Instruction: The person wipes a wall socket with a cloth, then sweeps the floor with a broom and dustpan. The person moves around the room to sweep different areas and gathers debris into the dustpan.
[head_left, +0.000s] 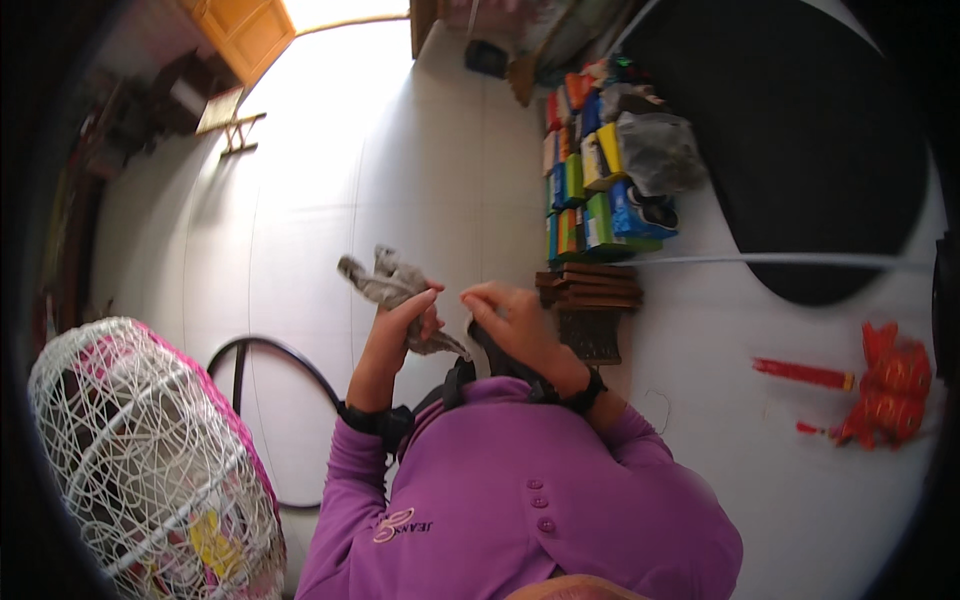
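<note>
A crumpled grey cloth (386, 281) is gripped in my left hand (405, 319), with one end sticking out towards the upper left and another hanging down below the fingers. My right hand (510, 322) is held a short way to the right, apart from the cloth. Its fingers are bent and the thumb lies close to the index finger; whether anything thin is pinched there cannot be made out. Both hands are in front of my purple top (525, 465), above the pale tiled floor (300, 247). Dark bands circle both forearms.
Stacked shoe boxes (574, 180) stand along the right, with a grey plastic bag (660, 154) and dark shoes (652, 210) on them. Below are folded wooden stools (596, 285). A white woven basket chair (150, 457) fills the lower left. A small folding stool (238, 135) stands farther off.
</note>
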